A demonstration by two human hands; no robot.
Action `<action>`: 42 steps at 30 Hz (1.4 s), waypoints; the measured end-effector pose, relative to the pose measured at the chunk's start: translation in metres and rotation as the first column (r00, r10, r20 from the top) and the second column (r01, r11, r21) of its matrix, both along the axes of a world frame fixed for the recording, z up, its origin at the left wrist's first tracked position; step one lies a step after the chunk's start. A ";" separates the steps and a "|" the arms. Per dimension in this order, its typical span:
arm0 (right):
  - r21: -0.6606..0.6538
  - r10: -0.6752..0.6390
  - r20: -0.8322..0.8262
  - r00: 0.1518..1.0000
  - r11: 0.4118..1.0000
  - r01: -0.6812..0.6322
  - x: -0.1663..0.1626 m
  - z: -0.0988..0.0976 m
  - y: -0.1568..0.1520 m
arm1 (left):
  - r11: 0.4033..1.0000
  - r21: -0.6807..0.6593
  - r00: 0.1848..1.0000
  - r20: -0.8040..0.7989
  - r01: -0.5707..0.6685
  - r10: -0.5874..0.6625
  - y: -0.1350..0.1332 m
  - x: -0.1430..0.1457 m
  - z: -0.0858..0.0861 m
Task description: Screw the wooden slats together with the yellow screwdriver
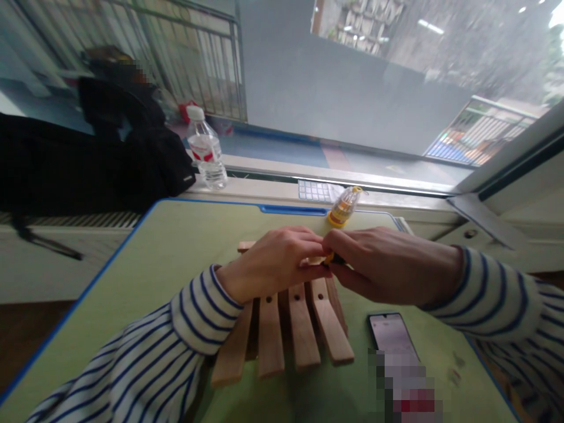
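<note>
Wooden slats (269, 341) with round holes lie side by side on a wooden base, which my hands partly cover. My right hand (379, 264) reaches in from the right and grips a small yellow-and-black screwdriver (337, 258), its shaft mostly hidden by fingers. Above the slats, my left hand (275, 258) meets it, thumb and fingers closed together at the screwdriver's near end. What the left fingertips pinch is hidden. Just beyond the hands stands a clear, tapered case (346, 204) with a yellow base and top.
A phone (392, 335) lies to the right on the green table (185, 247), which has a blue edge. On the sill stand a water bottle (207, 150) and a gridded white sheet (315, 190). A black bag (145, 153) lies at left, beside the window.
</note>
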State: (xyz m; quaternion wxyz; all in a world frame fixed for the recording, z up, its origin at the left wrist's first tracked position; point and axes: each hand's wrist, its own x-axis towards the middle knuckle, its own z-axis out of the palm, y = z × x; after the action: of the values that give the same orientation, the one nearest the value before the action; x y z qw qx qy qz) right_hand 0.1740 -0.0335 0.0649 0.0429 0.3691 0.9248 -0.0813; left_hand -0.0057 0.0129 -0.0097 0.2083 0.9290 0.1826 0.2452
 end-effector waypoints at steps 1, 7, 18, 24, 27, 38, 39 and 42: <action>-0.001 -0.004 0.004 1.000 1.000 0.004 0.000 0.000 0.000 | 1.000 -0.003 1.000 0.006 0.001 -0.001 0.000 0.000 0.000; -0.020 -0.017 -0.007 1.000 1.000 0.017 0.002 -0.003 0.002 | 0.999 0.044 0.998 0.055 -0.029 0.027 -0.003 0.004 -0.002; 0.006 -0.084 -0.049 0.995 0.996 0.084 0.003 -0.010 0.004 | 0.999 -0.007 0.995 0.089 -0.049 0.049 -0.005 0.002 -0.002; 0.015 -0.089 -0.067 0.994 0.996 0.090 0.003 -0.013 0.002 | 0.998 0.002 0.991 0.117 -0.069 0.068 -0.005 0.003 -0.007; 0.023 -0.095 -0.089 0.991 0.995 0.098 0.003 -0.015 0.001 | 0.998 -0.004 0.992 0.102 -0.070 0.070 -0.006 0.003 -0.007; 0.039 -0.166 -0.169 0.972 0.984 0.175 0.004 -0.023 -0.002 | 0.998 -0.019 0.993 0.098 -0.063 0.065 -0.007 0.004 -0.005; 0.043 -0.175 -0.171 0.970 0.982 0.185 0.004 -0.023 -0.003 | 0.998 -0.020 0.993 0.094 -0.063 0.065 -0.007 0.004 -0.005; 0.066 -0.214 -0.171 0.962 0.971 0.228 0.003 -0.025 -0.006 | 0.998 -0.022 0.995 0.077 -0.058 0.059 -0.006 0.004 -0.005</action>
State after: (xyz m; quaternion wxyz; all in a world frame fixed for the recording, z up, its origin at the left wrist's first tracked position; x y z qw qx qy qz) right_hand 0.1765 -0.0392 0.0395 -0.0579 0.4636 0.8809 -0.0759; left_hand -0.0018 0.0064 -0.0142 0.2173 0.9109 0.2040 0.2853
